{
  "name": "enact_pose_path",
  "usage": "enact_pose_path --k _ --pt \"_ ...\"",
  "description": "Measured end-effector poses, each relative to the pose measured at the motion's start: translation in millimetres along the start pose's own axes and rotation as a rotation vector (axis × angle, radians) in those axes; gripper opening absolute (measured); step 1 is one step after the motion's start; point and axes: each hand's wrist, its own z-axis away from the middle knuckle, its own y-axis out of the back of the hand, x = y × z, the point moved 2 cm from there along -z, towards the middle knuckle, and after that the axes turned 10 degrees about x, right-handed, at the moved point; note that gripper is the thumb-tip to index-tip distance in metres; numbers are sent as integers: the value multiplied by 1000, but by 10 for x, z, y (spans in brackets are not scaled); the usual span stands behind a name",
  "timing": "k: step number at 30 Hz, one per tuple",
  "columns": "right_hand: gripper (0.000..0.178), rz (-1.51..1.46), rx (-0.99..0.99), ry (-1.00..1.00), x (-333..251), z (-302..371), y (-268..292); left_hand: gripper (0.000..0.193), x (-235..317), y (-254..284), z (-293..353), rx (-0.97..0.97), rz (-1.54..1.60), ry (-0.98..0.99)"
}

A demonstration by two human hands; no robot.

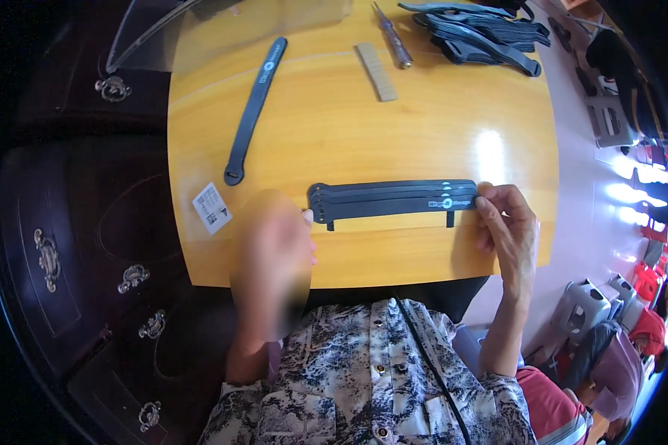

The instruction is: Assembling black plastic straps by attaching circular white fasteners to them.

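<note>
A fanned stack of several dark grey straps with rounded, slotted ends lies crosswise between my hands, over the near part of the wooden table. My right hand pinches the right end between thumb and fingers. At the left end, the thumb tip of my left hand meets the slotted ends; a blur covers most of that hand. Two short black tabs stick out below the stack's near edge. Farther left, a single similar strap lies slanted on the table.
A heap of dark straps is at the far right of the table. Near it are a screwdriver and a tan ridged strip. A white printed label lies left. Dark drawers flank the table's left side.
</note>
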Motion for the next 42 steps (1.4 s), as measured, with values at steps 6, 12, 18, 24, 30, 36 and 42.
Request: enact_pose_path --k 6,12,18,24,30,36,42 --pt "8 -44 86 168 -62 234 72 11 67 57 200 361 -289 -308" --pt "24 18 -177 425 -256 299 -531 64 188 -419 224 -79 -724 -1085" --pt "46 -175 -394 -50 -224 39 -676 75 93 -515 130 -165 -812 -1043" --pt "43 -215 -468 -205 -255 -32 -637 74 161 -499 157 -211 -810 -1027" --pt "41 -280 -536 -217 -203 -246 -401 64 251 -383 45 -339 -681 -1019" --pt "41 -350 -510 -224 -90 -219 -251 65 132 -58 95 -269 -873 -1097" --pt "40 -301 -443 -256 -99 -224 -295 68 34 -21 96 -265 -949 -1127"
